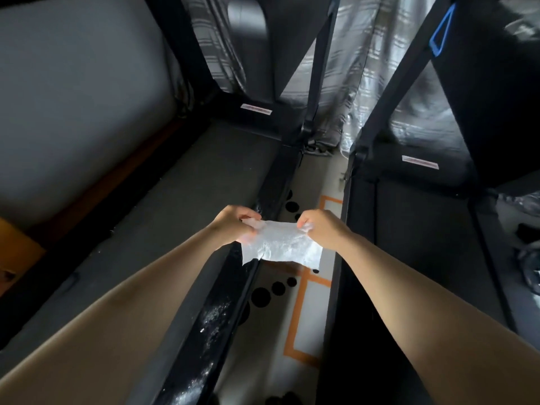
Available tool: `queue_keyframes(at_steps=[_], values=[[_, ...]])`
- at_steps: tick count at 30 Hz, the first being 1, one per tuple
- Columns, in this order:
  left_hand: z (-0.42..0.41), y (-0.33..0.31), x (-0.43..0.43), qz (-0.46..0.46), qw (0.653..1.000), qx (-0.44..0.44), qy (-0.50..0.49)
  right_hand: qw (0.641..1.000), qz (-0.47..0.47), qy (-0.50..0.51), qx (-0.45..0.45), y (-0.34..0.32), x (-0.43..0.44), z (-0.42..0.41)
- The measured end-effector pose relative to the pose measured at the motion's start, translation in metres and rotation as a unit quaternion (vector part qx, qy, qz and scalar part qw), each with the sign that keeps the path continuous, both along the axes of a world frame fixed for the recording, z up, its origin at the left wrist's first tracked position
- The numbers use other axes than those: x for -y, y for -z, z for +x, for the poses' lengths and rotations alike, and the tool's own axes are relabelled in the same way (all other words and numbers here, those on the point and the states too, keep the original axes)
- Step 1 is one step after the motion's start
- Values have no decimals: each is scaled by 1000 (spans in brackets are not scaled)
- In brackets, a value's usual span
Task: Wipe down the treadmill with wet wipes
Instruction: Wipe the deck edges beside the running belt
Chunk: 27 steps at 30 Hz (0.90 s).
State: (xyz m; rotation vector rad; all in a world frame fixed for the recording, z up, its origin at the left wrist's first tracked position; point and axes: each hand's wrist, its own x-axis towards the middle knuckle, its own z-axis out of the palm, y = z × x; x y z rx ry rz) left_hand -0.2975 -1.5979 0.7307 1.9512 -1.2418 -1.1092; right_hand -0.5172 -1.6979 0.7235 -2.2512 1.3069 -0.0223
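floor: pale mat [306,317] with orange lines and black dots, below and between the hands.
treadmill [181,200]: dark grey belt left of the hands; glossy black side rail [216,311] beneath them, flecked with white specks nearer the body.
wet wipe [283,248]: white, thin, crinkled; stretched between both hands above rail and mat, lower edge hanging free.
left hand [233,226]: pinching the wipe's upper left corner.
right hand [321,229]: pinching the upper right corner.
stickers: white sticker [256,109] beyond the hands, another [420,162] further right; reddish print, too blurred to read.
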Motion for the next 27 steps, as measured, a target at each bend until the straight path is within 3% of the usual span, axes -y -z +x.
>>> queue_keyframes(at_steps=[14,19,27], values=[[1,15,95,35,999,23,-27,993,26,-100,-58,16,108,41],[19,17,152,37,999,36,-12,995,30,-77,-56,11,151,47],[2,19,239,47,994,47,83,997,55,49,-4,10,209,16]])
